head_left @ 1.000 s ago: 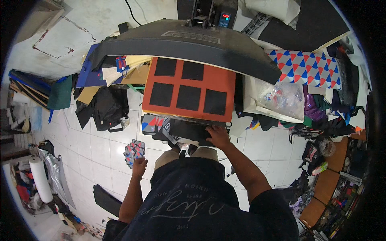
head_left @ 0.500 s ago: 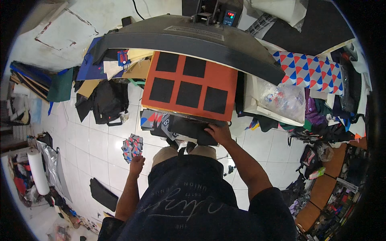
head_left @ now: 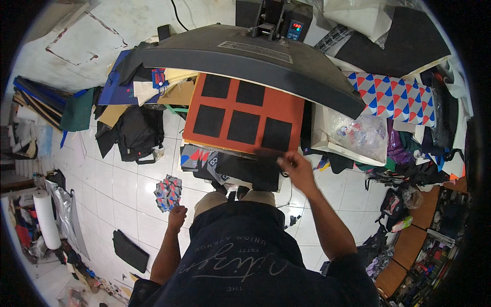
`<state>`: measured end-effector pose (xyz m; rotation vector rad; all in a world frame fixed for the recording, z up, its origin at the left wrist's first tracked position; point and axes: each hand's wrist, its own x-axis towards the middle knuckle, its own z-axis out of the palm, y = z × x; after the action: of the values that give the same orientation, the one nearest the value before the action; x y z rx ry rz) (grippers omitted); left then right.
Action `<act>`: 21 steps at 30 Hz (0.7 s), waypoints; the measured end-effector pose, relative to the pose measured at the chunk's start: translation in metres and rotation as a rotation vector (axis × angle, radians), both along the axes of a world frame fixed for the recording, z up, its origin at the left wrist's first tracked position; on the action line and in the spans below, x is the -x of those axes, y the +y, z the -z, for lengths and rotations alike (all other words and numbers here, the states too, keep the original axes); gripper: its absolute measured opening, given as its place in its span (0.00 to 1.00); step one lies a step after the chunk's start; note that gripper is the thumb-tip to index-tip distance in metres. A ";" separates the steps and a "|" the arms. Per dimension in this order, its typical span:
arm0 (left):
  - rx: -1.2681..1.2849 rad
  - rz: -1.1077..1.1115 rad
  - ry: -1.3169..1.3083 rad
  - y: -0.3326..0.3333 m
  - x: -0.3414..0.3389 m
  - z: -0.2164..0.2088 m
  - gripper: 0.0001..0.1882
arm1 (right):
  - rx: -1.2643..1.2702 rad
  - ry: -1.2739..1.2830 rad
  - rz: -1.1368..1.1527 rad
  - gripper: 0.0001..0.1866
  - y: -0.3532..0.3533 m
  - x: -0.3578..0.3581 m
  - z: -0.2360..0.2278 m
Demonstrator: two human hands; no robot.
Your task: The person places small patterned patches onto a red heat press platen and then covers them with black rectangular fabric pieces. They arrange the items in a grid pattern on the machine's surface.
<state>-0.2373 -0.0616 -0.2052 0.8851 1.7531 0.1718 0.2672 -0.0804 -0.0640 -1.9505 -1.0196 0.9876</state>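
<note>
Low on the left, my left hand [head_left: 177, 218] is closed on a fan of patterned pieces [head_left: 168, 193] in grey, red and blue. My right hand [head_left: 297, 168] is at the near right edge of an orange-red pad [head_left: 228, 97], its fingers pinching a thin black piece [head_left: 269, 153] that is smeared by motion. Several black squares [head_left: 242, 126] lie in rows on the pad. Over its far side hangs the dark upper plate [head_left: 255, 53] of a heat press. Below the pad's near edge sit more black pieces [head_left: 266, 176] and patterned pieces [head_left: 193, 156].
A lit controller [head_left: 295, 29] stands behind the press. At right are a white tray [head_left: 349, 148] with clear plastic bags and a patterned sheet [head_left: 394, 97]. A black backpack [head_left: 140, 130] and a dark folded item [head_left: 130, 250] lie on the tiled floor at left.
My right hand has moved from the black pieces below the pad up and right to the pad's near edge, with a black piece. My left hand stays nearly in place with the patterned pieces.
</note>
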 end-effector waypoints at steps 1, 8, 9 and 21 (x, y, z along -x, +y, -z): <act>0.008 0.015 0.007 0.000 -0.002 0.001 0.19 | -0.052 0.006 0.117 0.14 0.016 -0.015 -0.003; -0.027 0.020 -0.022 0.004 -0.013 0.002 0.18 | -0.259 -0.071 0.356 0.15 0.135 -0.119 0.076; -0.030 0.034 -0.029 0.005 -0.013 0.002 0.18 | -0.247 -0.140 0.355 0.17 0.144 -0.122 0.081; 0.087 -0.112 -0.038 -0.030 0.001 0.013 0.16 | 0.080 -0.661 0.174 0.30 0.156 -0.132 0.088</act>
<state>-0.2384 -0.0920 -0.2180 0.7175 1.7616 0.1830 0.3989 0.0752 -0.1518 -2.4533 -1.1335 0.2788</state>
